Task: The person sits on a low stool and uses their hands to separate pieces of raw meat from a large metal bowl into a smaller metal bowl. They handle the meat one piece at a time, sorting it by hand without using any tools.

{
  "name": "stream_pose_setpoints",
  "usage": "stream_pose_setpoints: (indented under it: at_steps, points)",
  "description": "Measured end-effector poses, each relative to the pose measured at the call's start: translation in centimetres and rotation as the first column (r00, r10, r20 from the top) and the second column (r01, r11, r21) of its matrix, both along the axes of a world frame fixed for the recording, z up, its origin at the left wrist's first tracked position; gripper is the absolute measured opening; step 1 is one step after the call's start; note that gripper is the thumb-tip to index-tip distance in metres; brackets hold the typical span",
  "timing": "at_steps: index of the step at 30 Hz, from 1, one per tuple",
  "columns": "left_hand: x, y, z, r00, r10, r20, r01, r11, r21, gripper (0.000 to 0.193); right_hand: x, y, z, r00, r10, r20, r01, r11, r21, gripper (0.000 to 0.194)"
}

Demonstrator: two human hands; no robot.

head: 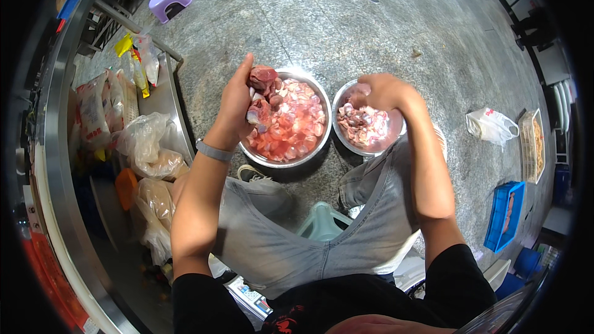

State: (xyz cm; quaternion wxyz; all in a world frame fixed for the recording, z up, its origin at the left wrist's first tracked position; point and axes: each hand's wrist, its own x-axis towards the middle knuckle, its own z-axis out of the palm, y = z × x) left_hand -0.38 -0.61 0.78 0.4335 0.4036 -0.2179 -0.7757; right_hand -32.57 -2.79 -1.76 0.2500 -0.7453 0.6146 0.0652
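Note:
My left hand (234,102) cradles several dark red raw pieces of meat (263,79), apparently poultry gizzards, at the left rim of a large steel basin (327,127). Inside that basin, many pale pink gizzards (297,120) lie in reddish liquid. My right hand (389,90) is over the back of a smaller steel bowl (338,135) to the right, its fingers bent down and blurred. Something pinkish shows at those fingertips; whether it is gripped is unclear. Cut pieces of meat (364,123) fill much of the smaller bowl, with cloudy liquid at its right side.
A steel table (69,185) and a low shelf (174,102) holding plastic bags (151,144) border my left. A green stool (322,222) is between my legs. Rightward on the floor are a white bag (489,124), a blue crate (499,229) and a white basket (526,148).

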Motion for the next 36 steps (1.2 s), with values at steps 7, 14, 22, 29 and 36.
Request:
stream_pose_setpoints:
  at_steps: [7, 14, 22, 29, 36]
  points:
    - [-1.4, 0.5, 0.3, 0.981, -0.116, 0.154, 0.114, 0.993, 0.022, 0.046, 6.7, 1.3, 3.6, 0.59, 0.102, 0.801, -0.006, 0.992, -0.122, 0.049]
    - [-1.4, 0.8, -0.3, 0.939, -0.223, 0.261, 0.266, 0.954, -0.142, 0.04, 8.1, 1.0, 1.1, 0.413, -0.099, 0.905, 0.08, 0.994, 0.073, 0.027]
    - [-0.8, 0.6, -0.7, 0.905, 0.033, 0.424, 0.167, 0.89, -0.425, 0.016, 7.5, 0.7, 2.0, -0.011, -0.263, 0.965, -0.019, 0.965, 0.263, 0.031]
    - [-0.9, 0.7, -0.7, 0.891, 0.209, 0.404, 0.156, 0.693, -0.704, 0.017, 8.0, 1.0, 2.6, -0.131, -0.257, 0.957, 0.022, 0.965, 0.262, 0.028]
    - [-1.6, 1.0, 1.0, 0.779, 0.329, 0.534, 0.254, 0.613, -0.748, 0.029, 8.0, 1.0, 2.5, -0.173, -0.113, 0.978, 0.101, 0.986, 0.132, 0.042]
